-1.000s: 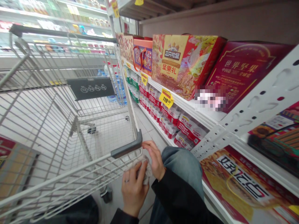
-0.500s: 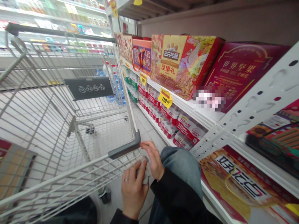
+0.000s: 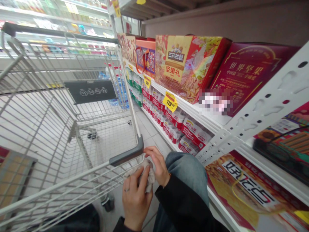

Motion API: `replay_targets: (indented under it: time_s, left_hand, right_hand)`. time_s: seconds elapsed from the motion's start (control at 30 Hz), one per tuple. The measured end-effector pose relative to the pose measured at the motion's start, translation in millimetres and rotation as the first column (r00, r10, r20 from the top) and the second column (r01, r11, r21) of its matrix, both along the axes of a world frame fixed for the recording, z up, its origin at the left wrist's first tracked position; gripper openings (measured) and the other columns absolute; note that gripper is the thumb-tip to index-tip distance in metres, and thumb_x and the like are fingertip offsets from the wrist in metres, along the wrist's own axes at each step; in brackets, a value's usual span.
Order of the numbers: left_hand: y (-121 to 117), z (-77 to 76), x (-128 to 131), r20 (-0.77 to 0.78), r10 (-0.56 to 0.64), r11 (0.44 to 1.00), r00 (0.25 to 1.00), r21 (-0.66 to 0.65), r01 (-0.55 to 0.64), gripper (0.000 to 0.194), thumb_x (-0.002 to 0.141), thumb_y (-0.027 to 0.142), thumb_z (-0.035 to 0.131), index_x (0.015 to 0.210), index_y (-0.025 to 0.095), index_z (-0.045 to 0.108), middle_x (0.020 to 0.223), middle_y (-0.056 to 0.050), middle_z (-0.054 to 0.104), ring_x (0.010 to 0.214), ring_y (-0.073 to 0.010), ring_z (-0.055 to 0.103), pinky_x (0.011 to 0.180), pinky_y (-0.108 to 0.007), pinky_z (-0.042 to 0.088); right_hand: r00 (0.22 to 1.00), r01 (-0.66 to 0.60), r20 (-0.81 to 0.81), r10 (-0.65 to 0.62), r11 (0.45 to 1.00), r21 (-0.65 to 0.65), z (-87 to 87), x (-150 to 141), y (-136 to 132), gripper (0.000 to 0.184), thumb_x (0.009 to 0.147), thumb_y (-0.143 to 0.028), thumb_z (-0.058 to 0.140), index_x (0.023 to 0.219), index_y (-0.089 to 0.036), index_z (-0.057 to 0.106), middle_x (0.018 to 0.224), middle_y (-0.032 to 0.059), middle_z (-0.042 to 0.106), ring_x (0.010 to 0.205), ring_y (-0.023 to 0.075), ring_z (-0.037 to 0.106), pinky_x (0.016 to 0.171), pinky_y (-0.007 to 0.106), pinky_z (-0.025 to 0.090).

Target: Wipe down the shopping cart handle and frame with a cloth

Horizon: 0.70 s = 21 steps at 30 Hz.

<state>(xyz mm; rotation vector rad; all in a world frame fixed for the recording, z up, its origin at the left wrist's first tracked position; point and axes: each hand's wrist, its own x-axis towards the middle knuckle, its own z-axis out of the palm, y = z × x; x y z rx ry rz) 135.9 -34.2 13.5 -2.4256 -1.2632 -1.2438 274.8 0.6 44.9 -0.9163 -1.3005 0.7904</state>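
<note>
My left hand (image 3: 135, 196), with a ring on one finger, presses a crumpled grey cloth (image 3: 148, 172) against the lower wires of a metal shopping cart (image 3: 60, 129), its fingers closed over the cloth. My right hand (image 3: 158, 164) grips the same cloth from the right, just under the cart's grey plastic corner bumper (image 3: 126, 154). My bent knee in blue jeans (image 3: 188, 174) sits right beside the hands.
White shelving (image 3: 253, 119) on the right carries red gift boxes (image 3: 188, 64) above and packs of bottled water (image 3: 190, 132) below, with yellow price tags (image 3: 170, 102). A cart wheel (image 3: 108, 203) rests on the tiled floor. A refrigerated case (image 3: 60, 22) runs along the back.
Both hands with the cloth have shifted slightly left along the cart's lower edge. The view has drifted a little, so the cart corner sits further left.
</note>
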Motion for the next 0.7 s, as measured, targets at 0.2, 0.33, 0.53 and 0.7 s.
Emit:
replay_targets:
  time_s: [0.2, 0.33, 0.53, 0.7]
  left_hand:
    - [-1.8, 7.2, -6.0, 0.014, -0.035, 0.999, 0.999, -0.02, 0.036, 0.056, 0.081, 0.001, 0.066, 0.133, 0.02, 0.064, 0.12, -0.01, 0.067, 0.103, -0.0265, 0.06, 0.093, -0.04, 0.048]
    - [-5.2, 14.7, -15.2, 0.05, 0.002, 0.998, 0.999, 0.058, -0.005, 0.053, 0.085, 0.009, 0.073, 0.136, 0.021, 0.063, 0.123, -0.012, 0.066, 0.104, -0.026, 0.062, 0.095, -0.041, 0.048]
    - [-1.8, -7.8, -15.0, -0.007, -0.031, 0.999, 1.0, 0.019, 0.031, 0.047, 0.088, 0.007, 0.062, 0.132, 0.022, 0.064, 0.115, -0.009, 0.068, 0.099, -0.0237, 0.061, 0.09, -0.038, 0.049]
    - [-7.7, 13.9, -26.6, 0.027, 0.011, 0.997, 1.0, 0.07, -0.013, 0.059, 0.086, 0.009, 0.072, 0.142, 0.026, 0.06, 0.125, -0.011, 0.066, 0.104, -0.0236, 0.064, 0.096, -0.039, 0.049]
  right_hand:
    - [1.0, 0.001, -0.023, -0.002, 1.0, -0.006, 2.1, -0.8, 0.3, 0.052, 0.109, -0.051, 0.034, 0.13, -0.025, 0.074, 0.112, 0.009, 0.062, 0.102, 0.0222, 0.061, 0.094, 0.038, 0.048]
    - [1.0, 0.006, -0.022, -0.006, 1.0, 0.0, 3.5, -1.4, -0.4, 0.051, 0.109, -0.049, 0.034, 0.129, -0.025, 0.074, 0.112, 0.0093, 0.063, 0.106, 0.0229, 0.061, 0.098, 0.039, 0.047]
    - [1.0, 0.017, -0.022, -0.017, 1.0, 0.005, 2.4, -2.0, -0.7, 0.051, 0.109, -0.048, 0.035, 0.13, -0.023, 0.074, 0.109, 0.0089, 0.062, 0.107, 0.0228, 0.061, 0.098, 0.038, 0.048]
    - [1.0, 0.021, -0.016, -0.021, 1.0, -0.001, 1.3, -3.1, -0.5, 0.05, 0.108, -0.05, 0.036, 0.13, -0.024, 0.074, 0.115, 0.009, 0.063, 0.098, 0.0208, 0.062, 0.093, 0.038, 0.05]
